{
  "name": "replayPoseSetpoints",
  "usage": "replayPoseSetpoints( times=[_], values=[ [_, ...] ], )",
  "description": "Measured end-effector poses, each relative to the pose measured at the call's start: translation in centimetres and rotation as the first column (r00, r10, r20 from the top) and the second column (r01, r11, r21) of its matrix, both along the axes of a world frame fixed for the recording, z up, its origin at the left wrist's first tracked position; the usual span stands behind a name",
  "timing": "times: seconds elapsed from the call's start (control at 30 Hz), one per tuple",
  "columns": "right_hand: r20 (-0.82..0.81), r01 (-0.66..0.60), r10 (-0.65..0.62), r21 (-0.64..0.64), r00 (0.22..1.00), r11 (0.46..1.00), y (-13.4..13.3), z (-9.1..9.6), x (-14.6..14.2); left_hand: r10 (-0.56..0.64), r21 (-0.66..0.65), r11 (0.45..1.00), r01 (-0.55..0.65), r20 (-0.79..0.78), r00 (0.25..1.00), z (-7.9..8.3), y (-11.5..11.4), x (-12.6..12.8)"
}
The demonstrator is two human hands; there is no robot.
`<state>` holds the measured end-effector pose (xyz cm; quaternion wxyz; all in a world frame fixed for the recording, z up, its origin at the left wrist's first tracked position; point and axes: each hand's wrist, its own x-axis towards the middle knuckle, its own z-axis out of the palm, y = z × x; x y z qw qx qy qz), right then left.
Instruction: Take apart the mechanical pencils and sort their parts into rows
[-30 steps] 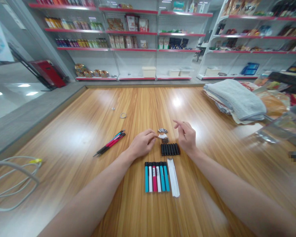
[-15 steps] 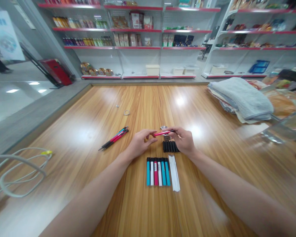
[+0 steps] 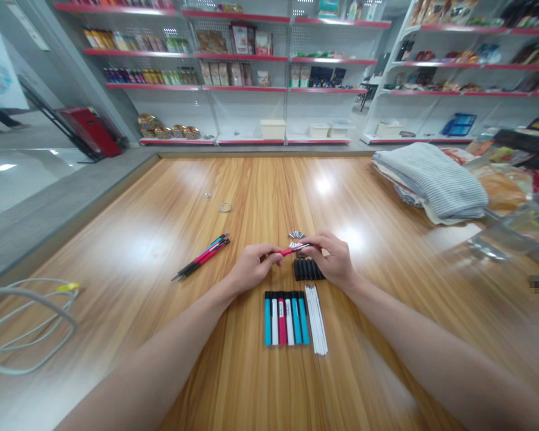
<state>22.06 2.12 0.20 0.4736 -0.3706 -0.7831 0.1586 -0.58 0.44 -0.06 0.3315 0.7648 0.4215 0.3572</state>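
Note:
A red pen barrel [image 3: 293, 250] with a dark end is held level above the table between my two hands. My left hand [image 3: 258, 263] pinches its left end, and my right hand [image 3: 330, 254] grips the dark end. Just below lies a row of black grip sleeves [image 3: 306, 269], partly behind my right fingers. Small silver pen tips [image 3: 296, 235] are fanned out beyond the barrel. Nearer to me, blue, white and red pen barrels [image 3: 281, 320] lie side by side, with white ink refills [image 3: 315, 317] to their right.
Several whole pens [image 3: 202, 257] lie together left of my left hand. A small ring [image 3: 225, 207] is farther back. A white cable [image 3: 27, 317] coils at the left, while folded cloths [image 3: 431, 179] and a clear container [image 3: 512, 233] occupy the right side.
My left fingers have closed on the left end of the red barrel, where they were spread around it before. The camera view has shifted slightly.

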Motion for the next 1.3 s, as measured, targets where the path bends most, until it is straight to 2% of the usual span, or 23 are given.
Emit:
replayPoseSetpoints(
  times=[0.17,0.23,0.27,0.33,0.4,0.43,0.47,0.57,0.63,0.73,0.8,1.0,1.13,1.3],
  values=[
    [-0.054,0.050,-0.052,-0.043,0.997,0.998,0.0,0.2,0.0,0.003,-0.182,0.982,0.040,0.233,0.973,0.4,0.6,-0.8],
    [-0.107,0.103,-0.111,-0.074,0.988,0.992,0.2,0.3,0.1,0.007,-0.250,0.967,0.053,0.235,0.972,1.0,1.1,-1.4],
    [-0.130,0.130,-0.141,-0.093,0.981,0.987,0.3,0.3,0.1,0.003,-0.272,0.961,0.041,0.160,0.987,1.5,1.3,-1.8],
    [-0.151,0.171,-0.189,-0.127,0.970,0.977,0.5,0.2,0.2,0.005,-0.235,0.971,-0.042,-0.156,0.988,2.8,1.5,-2.7],
    [-0.138,0.191,-0.212,-0.152,0.968,0.970,0.7,0.0,0.3,0.142,-0.027,0.984,-0.175,-0.468,0.872,4.3,1.3,-3.8],
    [-0.125,0.192,-0.213,-0.159,0.969,0.968,0.7,-0.1,0.4,0.183,0.047,0.981,-0.190,-0.565,0.804,5.0,1.0,-4.2],
    [-0.115,0.192,-0.212,-0.164,0.970,0.968,0.8,-0.2,0.4,0.170,0.057,0.983,-0.173,-0.635,0.754,5.6,0.7,-4.7],
    [-0.106,0.188,-0.208,-0.171,0.972,0.967,0.9,-0.4,0.4,0.035,-0.055,0.992,-0.114,-0.748,0.662,6.2,0.1,-5.4],
    [-0.110,0.195,-0.216,-0.176,0.970,0.965,0.9,-0.5,0.4,0.013,-0.065,0.994,-0.091,-0.738,0.675,5.9,0.1,-5.4],
    [-0.109,0.205,-0.228,-0.185,0.968,0.961,0.9,-0.5,0.5,0.018,-0.006,1.000,-0.029,-0.652,0.758,5.2,0.3,-4.7],
    [-0.103,0.211,-0.232,-0.184,0.967,0.960,0.9,-0.5,0.6,-0.012,0.002,1.000,0.017,-0.631,0.775,4.9,0.3,-4.2],
    [-0.102,0.203,-0.226,-0.193,0.969,0.960,0.9,-0.5,0.6,-0.174,-0.129,0.985,0.118,-0.643,0.746,4.8,-0.4,-3.6],
    [-0.095,0.202,-0.224,-0.202,0.970,0.958,0.9,-0.5,0.6,-0.227,-0.176,0.973,0.149,-0.617,0.753,4.4,-0.5,-3.6],
    [-0.102,0.191,-0.215,-0.208,0.971,0.959,0.9,-0.5,0.6,-0.253,-0.258,0.960,0.112,-0.620,0.742,4.9,-0.7,-3.6]
  ],
)
